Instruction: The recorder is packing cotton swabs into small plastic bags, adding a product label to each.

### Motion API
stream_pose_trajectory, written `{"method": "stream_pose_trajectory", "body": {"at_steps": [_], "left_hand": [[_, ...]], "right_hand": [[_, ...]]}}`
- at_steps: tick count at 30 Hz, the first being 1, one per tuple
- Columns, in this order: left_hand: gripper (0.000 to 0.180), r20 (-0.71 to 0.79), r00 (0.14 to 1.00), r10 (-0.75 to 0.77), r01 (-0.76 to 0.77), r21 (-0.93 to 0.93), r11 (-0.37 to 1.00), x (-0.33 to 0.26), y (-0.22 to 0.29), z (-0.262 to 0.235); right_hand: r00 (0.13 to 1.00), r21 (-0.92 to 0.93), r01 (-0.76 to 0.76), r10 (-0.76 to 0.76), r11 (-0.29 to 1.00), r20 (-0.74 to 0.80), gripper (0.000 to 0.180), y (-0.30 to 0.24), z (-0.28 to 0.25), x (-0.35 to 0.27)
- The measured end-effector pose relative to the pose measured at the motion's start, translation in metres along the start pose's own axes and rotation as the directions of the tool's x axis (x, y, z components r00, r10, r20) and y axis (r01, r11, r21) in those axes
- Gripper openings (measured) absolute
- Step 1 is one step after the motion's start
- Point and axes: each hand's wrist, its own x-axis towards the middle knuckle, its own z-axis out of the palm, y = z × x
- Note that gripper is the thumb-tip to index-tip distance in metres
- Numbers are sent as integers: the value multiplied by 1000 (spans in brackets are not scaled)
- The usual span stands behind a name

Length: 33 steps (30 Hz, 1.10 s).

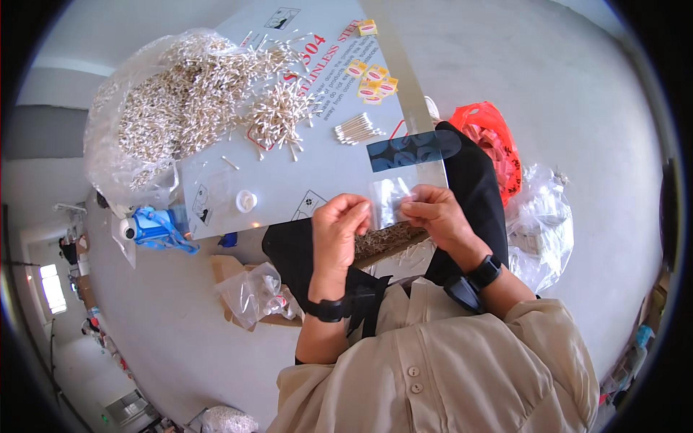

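Between my two hands, just over the table's near edge, is a small clear plastic bag (390, 203). The fingers of my left hand (341, 220) pinch its left side. My right hand (437, 216) grips the right side between thumb and fingers. Beyond the bag lies a dark blue translucent strip (404, 151) on the table. A neat row of cotton swabs (357, 129) rests a little farther off. Behind that are several small yellow-and-white packets or cards (375, 84). A loose heap of cotton swabs (278, 119) sits to the left of the row.
A large clear bag (155, 119) spilling swabs covers the table's far left. A small round white container (246, 200) stands on the metal-topped table (289, 177). Right of my leg are a red bag (491, 144) and a clear bag (541, 231); a cardboard box (229, 270) sits below left.
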Motion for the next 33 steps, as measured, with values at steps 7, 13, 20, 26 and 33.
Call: {"method": "stream_pose_trajectory", "body": {"at_steps": [7,13,20,26,33], "left_hand": [[11,140,982,-126,142,-111,984,0,-21,39],[15,154,978,-137,155,-109,982,4,-30,60],[17,272,939,-210,281,-255,925,4,-35,59],[18,253,951,-176,216,-139,966,5,-34,58],[13,192,972,-138,125,80,989,12,-41,63]], "right_hand": [[985,-96,121,-132,988,-114,5,-6,-42,-19],[983,-117,136,-149,984,-110,2,-8,-57,-26],[991,-39,125,-126,991,-35,2,-23,-44,-39],[984,-77,126,-134,989,-121,1,-22,-48,-36],[840,-614,299,-506,730,-193,18,-14,-51,-35]]}}
